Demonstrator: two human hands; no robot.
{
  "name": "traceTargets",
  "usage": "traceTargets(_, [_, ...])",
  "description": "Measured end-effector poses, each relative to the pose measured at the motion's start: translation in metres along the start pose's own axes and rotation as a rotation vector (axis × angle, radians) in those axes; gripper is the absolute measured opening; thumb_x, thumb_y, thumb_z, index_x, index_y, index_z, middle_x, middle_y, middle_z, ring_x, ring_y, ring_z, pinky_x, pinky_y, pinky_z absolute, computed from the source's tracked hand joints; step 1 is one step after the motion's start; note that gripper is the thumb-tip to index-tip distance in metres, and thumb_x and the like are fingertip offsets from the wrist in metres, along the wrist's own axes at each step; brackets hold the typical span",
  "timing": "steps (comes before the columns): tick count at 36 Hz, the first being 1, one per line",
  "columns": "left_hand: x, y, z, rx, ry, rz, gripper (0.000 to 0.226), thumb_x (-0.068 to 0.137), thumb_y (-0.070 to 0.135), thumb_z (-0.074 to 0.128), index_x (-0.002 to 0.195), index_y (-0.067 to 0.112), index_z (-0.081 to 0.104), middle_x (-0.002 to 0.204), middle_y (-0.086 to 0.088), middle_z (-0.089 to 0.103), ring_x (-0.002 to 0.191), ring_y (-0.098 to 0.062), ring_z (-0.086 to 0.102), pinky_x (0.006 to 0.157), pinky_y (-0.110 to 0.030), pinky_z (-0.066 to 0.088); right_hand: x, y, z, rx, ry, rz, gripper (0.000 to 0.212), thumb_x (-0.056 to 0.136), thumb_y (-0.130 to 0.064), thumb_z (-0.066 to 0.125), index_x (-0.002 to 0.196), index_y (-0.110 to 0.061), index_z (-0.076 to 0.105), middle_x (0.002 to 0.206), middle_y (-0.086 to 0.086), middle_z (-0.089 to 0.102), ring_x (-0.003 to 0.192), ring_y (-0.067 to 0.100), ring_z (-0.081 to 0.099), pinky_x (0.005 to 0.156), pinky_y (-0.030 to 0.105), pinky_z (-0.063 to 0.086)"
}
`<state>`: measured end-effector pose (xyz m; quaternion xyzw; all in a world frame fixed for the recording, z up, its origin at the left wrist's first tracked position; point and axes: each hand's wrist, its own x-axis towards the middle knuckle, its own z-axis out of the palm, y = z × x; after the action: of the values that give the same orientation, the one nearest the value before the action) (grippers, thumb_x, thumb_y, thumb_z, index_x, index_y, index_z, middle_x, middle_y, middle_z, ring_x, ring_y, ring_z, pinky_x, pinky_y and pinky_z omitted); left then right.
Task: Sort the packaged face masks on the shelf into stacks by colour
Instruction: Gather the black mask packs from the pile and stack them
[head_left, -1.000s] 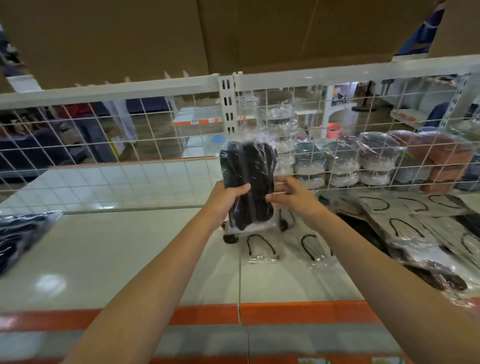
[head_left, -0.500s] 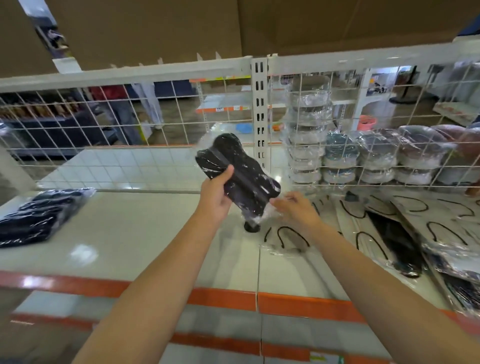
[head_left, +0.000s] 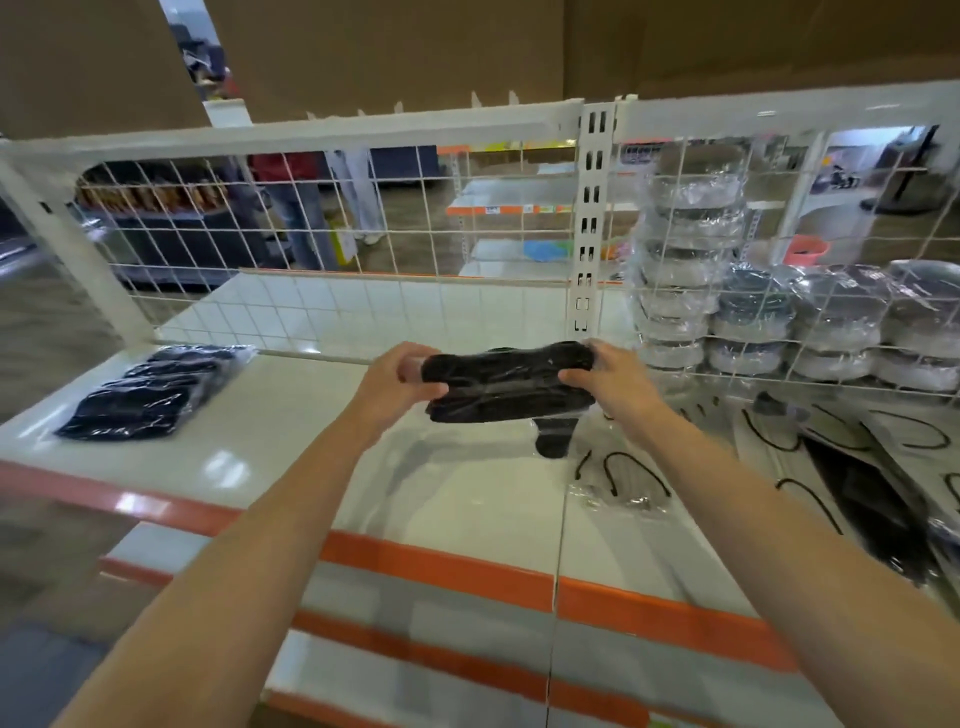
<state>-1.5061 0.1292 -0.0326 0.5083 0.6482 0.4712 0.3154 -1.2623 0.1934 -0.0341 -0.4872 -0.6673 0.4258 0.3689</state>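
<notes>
I hold a clear-wrapped pack of black face masks (head_left: 506, 387) level above the middle of the white shelf (head_left: 291, 447). My left hand (head_left: 397, 387) grips its left end and my right hand (head_left: 610, 382) grips its right end. A stack of black mask packs (head_left: 150, 392) lies at the shelf's far left. White mask packs with black ear loops (head_left: 623, 480) and a black pack (head_left: 862, 499) lie spread over the right side of the shelf.
A white wire grid (head_left: 363, 244) backs the shelf, with a slotted upright post (head_left: 589, 218) in the middle. Stacks of wrapped round bowls (head_left: 691, 270) stand behind the grid at the right. An orange strip (head_left: 441, 569) runs along the shelf's front edge.
The black pack has turned from upright to lying level. My right hand has come back onto its right end, and both hands have carried it leftward over the shelf.
</notes>
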Motion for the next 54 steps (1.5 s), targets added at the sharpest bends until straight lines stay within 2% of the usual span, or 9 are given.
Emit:
traceTargets(7, [-0.008,-0.019,-0.003,-0.03,0.148,-0.043,0.023,0.08,-0.003,0.068,0.089,0.014,0.056,0.084,0.0,0.057,0.074,-0.01,0.052,0.066,-0.019,0.043,-0.006,0.004,0.027,-0.043,-0.038,0.018,0.031,0.088,-0.014,0.063,0.117,-0.005,0.057,0.105,0.003,0.055,0.099,0.019,0.052,0.085,0.028,0.04])
traceTargets(10, [-0.022,-0.052,0.003,0.065,0.11,-0.164,0.04,0.077,0.0,0.073,0.105,0.014,0.049,0.094,-0.001,0.054,0.09,-0.017,0.053,0.08,-0.029,0.048,-0.015,0.029,0.04,-0.189,-0.122,0.089,0.034,0.085,-0.017,0.066,0.116,-0.007,0.058,0.106,0.005,0.058,0.106,0.023,0.054,0.087,0.031,0.042])
traceTargets(15, [-0.035,-0.091,0.021,0.031,0.121,-0.282,0.034,0.082,-0.003,0.064,0.094,0.012,0.036,0.086,-0.001,0.045,0.088,-0.022,0.05,0.073,-0.031,0.053,-0.028,0.046,0.05,-0.171,-0.141,0.144,0.047,0.09,-0.007,0.059,0.135,-0.014,0.047,0.104,-0.002,0.05,0.095,0.015,0.052,0.058,0.001,0.036])
traceTargets(18, [-0.032,-0.085,0.016,0.148,0.163,-0.26,0.018,0.088,0.007,0.06,0.1,0.006,0.047,0.091,-0.004,0.05,0.09,-0.021,0.05,0.065,-0.017,0.038,-0.022,0.037,0.052,-0.276,-0.184,0.104,0.05,0.091,-0.013,0.059,0.138,-0.019,0.044,0.118,0.003,0.058,0.115,0.024,0.052,0.085,0.021,0.038])
traceTargets(21, [-0.021,-0.079,-0.001,0.142,0.189,-0.242,0.017,0.088,0.003,0.059,0.086,0.01,0.043,0.079,0.0,0.044,0.084,-0.017,0.044,0.054,-0.006,0.036,-0.013,0.019,0.058,-0.342,-0.241,0.091,0.046,0.09,-0.017,0.059,0.135,-0.018,0.046,0.122,0.007,0.061,0.102,0.02,0.055,0.083,0.026,0.038])
traceTargets(27, [-0.01,-0.069,-0.068,0.36,0.161,-0.309,0.042,0.086,0.006,0.057,0.123,0.003,0.038,0.1,-0.009,0.048,0.09,-0.024,0.051,0.068,-0.031,0.043,0.008,-0.016,0.1,-0.317,-0.392,0.114,0.024,0.094,-0.029,0.054,0.103,-0.007,0.052,0.102,0.011,0.054,0.09,0.02,0.05,0.082,0.037,0.048])
traceTargets(35, [-0.025,-0.081,-0.189,0.781,0.143,-0.317,0.049,0.086,0.011,0.057,0.131,0.001,0.038,0.125,-0.018,0.054,0.107,-0.03,0.054,0.081,-0.035,0.044,0.028,-0.073,0.204,-0.295,-0.61,0.073,0.024,0.086,-0.021,0.066,0.075,-0.005,0.052,0.059,0.006,0.047,0.049,0.014,0.043,0.05,0.024,0.035])
traceTargets(48, [-0.033,-0.138,-0.374,1.145,0.397,-0.507,0.057,0.084,0.022,0.06,0.129,-0.001,0.035,0.129,-0.02,0.043,0.117,-0.036,0.046,0.095,-0.04,0.037,0.045,-0.137,0.44,-0.227,-0.647,-0.021,0.033,0.088,-0.017,0.063,0.059,-0.014,0.048,0.054,0.0,0.046,0.047,0.01,0.041,0.048,0.021,0.03])
traceTargets(54, [-0.018,-0.178,-0.411,1.165,0.246,-0.534,0.042,0.086,0.021,0.054,0.124,0.005,0.043,0.123,-0.016,0.044,0.113,-0.035,0.047,0.091,-0.041,0.04,0.071,-0.148,0.527,-0.241,-0.591,-0.069,0.041,0.09,-0.014,0.059,0.061,-0.03,0.035,0.063,0.006,0.049,0.058,0.016,0.047,0.055,0.018,0.04])
